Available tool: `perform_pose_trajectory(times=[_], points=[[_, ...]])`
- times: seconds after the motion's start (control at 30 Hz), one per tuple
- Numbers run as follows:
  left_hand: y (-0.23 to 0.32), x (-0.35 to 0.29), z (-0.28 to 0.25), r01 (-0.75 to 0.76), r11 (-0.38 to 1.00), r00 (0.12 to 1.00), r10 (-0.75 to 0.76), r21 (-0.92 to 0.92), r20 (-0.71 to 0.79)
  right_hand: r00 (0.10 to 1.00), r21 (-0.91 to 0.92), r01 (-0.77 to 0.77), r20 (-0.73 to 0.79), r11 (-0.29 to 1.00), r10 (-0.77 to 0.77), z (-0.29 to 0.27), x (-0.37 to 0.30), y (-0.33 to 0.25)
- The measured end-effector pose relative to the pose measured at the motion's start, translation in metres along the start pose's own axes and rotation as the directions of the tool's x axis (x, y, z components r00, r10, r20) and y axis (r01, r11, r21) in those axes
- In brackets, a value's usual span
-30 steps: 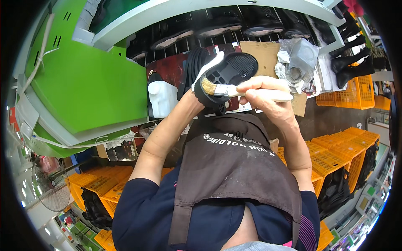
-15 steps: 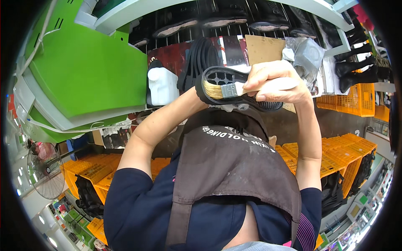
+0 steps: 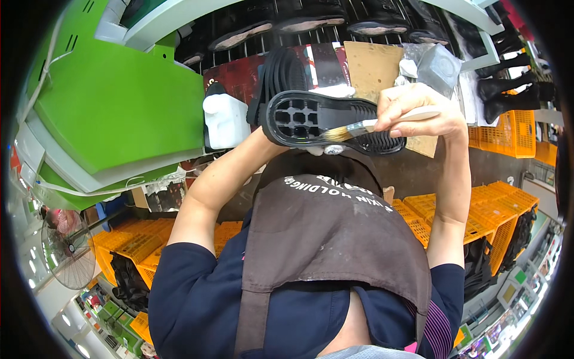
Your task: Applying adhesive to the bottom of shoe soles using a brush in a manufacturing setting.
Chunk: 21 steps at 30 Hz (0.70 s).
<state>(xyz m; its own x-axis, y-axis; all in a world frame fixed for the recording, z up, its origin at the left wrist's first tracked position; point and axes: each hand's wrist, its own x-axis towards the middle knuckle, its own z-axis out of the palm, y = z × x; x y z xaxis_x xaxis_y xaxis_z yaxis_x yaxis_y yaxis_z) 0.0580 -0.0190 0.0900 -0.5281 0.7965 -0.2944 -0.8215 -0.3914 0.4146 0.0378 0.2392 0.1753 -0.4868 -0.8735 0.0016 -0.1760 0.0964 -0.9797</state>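
A black shoe sole (image 3: 335, 113) lies across in front of me, its hollow inner face up, with a grid of square recesses at the left end. My left hand (image 3: 271, 139) supports it from below at that end; most of its fingers are hidden behind the sole. Pinched in my right hand (image 3: 423, 110) is a flat paintbrush (image 3: 360, 128) with a pale handle, metal ferrule and light bristles. The bristle tips touch the sole's inside near its middle, along the near rim. Just beyond the sole, more black soles (image 3: 284, 75) stand stacked together.
A white plastic jug (image 3: 226, 122) stands left of the soles, beside a large green machine (image 3: 119, 107). Brown cardboard (image 3: 373, 69) and a translucent container (image 3: 439, 69) are at the back right. Black shoes (image 3: 311, 17) line a rack beyond. Orange crates (image 3: 478, 209) stand at both sides.
The brush has moved from the sole's left end rightward to its middle, its bristles now pointing lower. The sole has shifted slightly left and its inner face shows more fully.
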Motion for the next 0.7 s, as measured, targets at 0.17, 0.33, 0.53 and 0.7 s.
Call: perform_pose_trajectory(times=[0.17, 0.33, 0.53, 0.7], points=[[0.013, -0.002, 0.004, -0.011, 0.998, 0.998, 0.008, -0.061, -0.064, 0.984, -0.244, -0.115, -0.162, 0.963, 0.076, -0.007, -0.045, -0.002], [0.018, 0.005, 0.005, -0.049, 0.998, 0.994, 0.044, -0.045, -0.100, 0.895, -0.315, -0.112, -0.444, 0.943, -0.042, 0.008, -0.061, -0.028], [0.009, 0.031, -0.018, 0.169, 0.938, 0.981, -0.130, -0.303, 0.143, 0.890, -0.424, 0.085, -0.375, 0.902, -0.260, 0.046, -0.010, -0.022], [0.011, 0.021, 0.000, 0.135, 0.960, 0.990, -0.138, -0.247, 0.008, 0.907, -0.434, -0.127, -0.415, 0.892, -0.072, 0.025, -0.034, 0.000]])
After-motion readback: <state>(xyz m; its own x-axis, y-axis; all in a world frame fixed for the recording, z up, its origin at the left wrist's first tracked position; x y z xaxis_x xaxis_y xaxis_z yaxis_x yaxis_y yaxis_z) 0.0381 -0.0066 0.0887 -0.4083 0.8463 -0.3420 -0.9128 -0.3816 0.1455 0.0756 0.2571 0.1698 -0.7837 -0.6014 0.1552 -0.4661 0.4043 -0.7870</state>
